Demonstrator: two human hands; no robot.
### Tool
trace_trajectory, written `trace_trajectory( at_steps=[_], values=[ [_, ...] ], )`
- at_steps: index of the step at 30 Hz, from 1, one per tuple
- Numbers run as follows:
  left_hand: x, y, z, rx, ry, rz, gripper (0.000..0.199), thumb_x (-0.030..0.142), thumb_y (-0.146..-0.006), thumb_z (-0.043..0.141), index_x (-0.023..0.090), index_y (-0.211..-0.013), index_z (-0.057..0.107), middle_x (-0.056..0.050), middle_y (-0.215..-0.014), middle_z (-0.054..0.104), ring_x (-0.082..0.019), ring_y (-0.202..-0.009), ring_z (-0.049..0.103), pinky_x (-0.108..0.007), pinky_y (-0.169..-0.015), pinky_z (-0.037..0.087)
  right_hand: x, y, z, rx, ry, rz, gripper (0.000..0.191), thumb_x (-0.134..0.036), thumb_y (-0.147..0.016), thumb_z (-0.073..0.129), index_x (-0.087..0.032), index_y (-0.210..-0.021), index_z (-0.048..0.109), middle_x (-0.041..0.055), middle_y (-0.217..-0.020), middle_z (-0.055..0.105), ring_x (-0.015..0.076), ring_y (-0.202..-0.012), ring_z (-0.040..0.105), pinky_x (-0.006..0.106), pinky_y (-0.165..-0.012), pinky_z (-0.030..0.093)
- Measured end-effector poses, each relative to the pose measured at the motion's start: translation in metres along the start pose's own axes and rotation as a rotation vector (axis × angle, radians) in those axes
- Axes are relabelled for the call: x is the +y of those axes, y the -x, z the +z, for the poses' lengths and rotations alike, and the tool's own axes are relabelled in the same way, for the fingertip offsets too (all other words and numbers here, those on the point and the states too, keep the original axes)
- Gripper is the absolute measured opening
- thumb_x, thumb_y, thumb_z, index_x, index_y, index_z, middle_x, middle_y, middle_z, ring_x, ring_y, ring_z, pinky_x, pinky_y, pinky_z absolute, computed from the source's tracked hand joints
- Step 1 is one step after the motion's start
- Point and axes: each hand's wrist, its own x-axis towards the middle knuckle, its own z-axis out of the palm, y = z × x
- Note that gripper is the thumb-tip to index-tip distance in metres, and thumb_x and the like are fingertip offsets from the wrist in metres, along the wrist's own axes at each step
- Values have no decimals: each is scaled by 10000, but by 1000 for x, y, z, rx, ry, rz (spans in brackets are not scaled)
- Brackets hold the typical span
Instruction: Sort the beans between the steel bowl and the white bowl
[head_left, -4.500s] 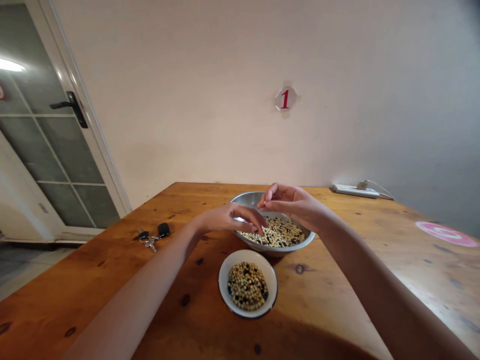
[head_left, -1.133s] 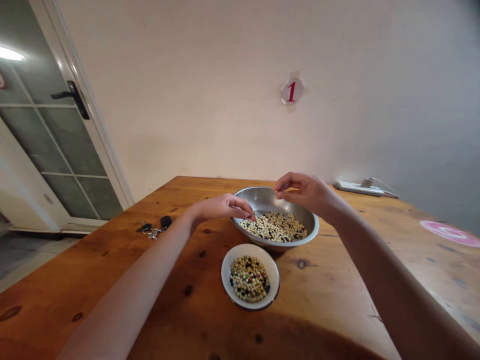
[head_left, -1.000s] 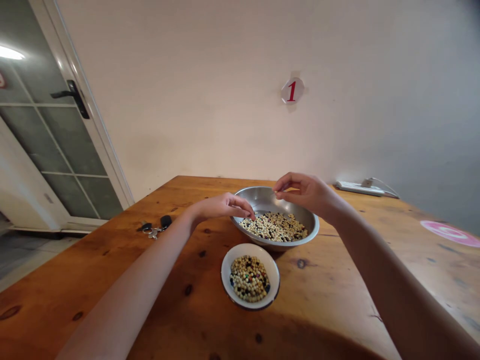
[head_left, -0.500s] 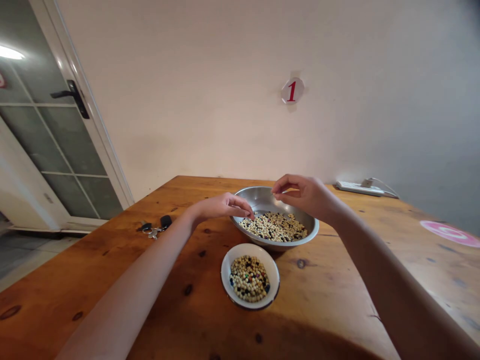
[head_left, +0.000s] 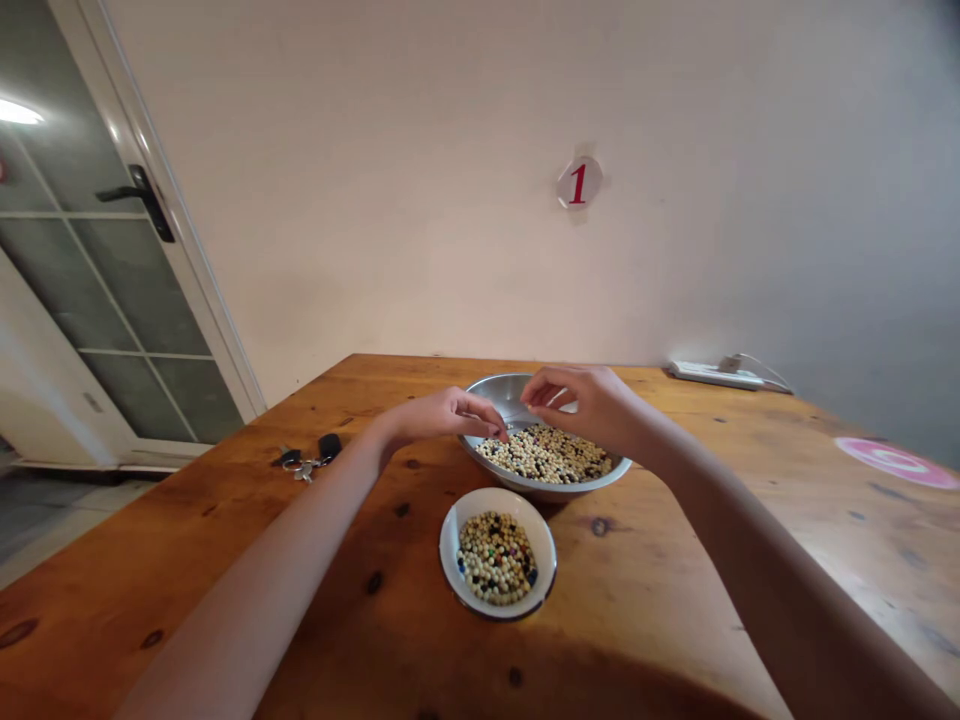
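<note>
A wide metal bowl (head_left: 600,476) holds many pale and dark beads (head_left: 540,455). Over its left rim, my left hand (head_left: 472,413) is closed in a pinch, fingertips low near the beads; what it pinches is too small to make out. My right hand (head_left: 574,398) is pinched above the back of the bowl, higher than the left, its hold also too small to name. A faint thin line shows between the two hands. In front stands a smaller white bowl (head_left: 448,545) with mostly pale beads (head_left: 496,558), some dark and a few coloured.
Keys with black fobs (head_left: 328,447) lie on the wooden table (head_left: 390,640), left of my left forearm. A white power strip (head_left: 715,375) with a cable lies at the back right. A pink round sticker (head_left: 896,462) is at the right. Behind is a wall (head_left: 420,200).
My right hand has moved left and slightly down, closer to my left hand. My left hand stays nearly in place. The whole view has shifted slightly.
</note>
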Motion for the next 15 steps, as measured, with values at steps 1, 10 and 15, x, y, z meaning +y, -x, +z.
trace_trajectory(
  at_steps=[1, 10, 15],
  values=[
    [1, 0, 0, -2, 7, -2, 166, 280, -782, 542, 196, -885, 642, -24, -914, 633, -125, -861, 545, -244, -785, 392, 0, 0, 2, -15, -19, 2, 106, -162, -709, 535, -189, -780, 608, 2, -763, 650, 112, -672, 604, 243, -664, 494],
    [6, 3, 1, -93, 74, 41, 159, 248, -793, 531, 214, -898, 646, -18, -955, 631, -129, -916, 543, -260, -831, 389, 4, -3, 14, -74, -307, 34, 142, -300, -707, 609, -188, -795, 608, 17, -799, 644, 131, -746, 603, 270, -717, 487],
    [11, 6, 0, -218, 143, 64, 171, 244, -789, 540, 218, -919, 648, -22, -983, 635, -145, -960, 544, -279, -881, 391, -1, -3, 12, -146, -384, 85, 164, -350, -686, 631, -200, -751, 618, 12, -762, 643, 141, -735, 599, 279, -698, 469]
  ],
)
